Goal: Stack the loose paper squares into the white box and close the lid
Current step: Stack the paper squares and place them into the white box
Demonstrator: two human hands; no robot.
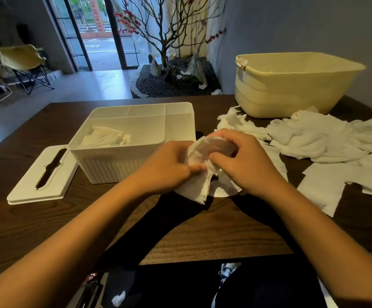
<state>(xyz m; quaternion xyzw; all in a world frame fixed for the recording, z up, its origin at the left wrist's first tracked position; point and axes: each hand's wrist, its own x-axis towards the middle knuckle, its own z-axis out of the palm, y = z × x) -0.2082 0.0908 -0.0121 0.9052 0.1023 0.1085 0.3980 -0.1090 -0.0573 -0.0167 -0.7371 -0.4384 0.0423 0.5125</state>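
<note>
The white box (114, 160) stands open on the dark wooden table, left of centre, with a few crumpled paper squares (105, 137) in its large compartment. Its slotted lid (45, 174) lies flat on the table to the box's left. Just right of the box's front corner, my left hand (167, 166) and my right hand (243, 161) both grip one thin white paper square (199, 187), which hangs crumpled between them above the table. Several loose paper squares (314, 138) lie spread over the table's right side.
A pale yellow plastic tub (291, 85) stands at the table's back right, behind the loose papers. A scrap of paper (118, 298) lies on the floor below the table's near edge. Beyond the table are a decorative tree bed and folding chairs.
</note>
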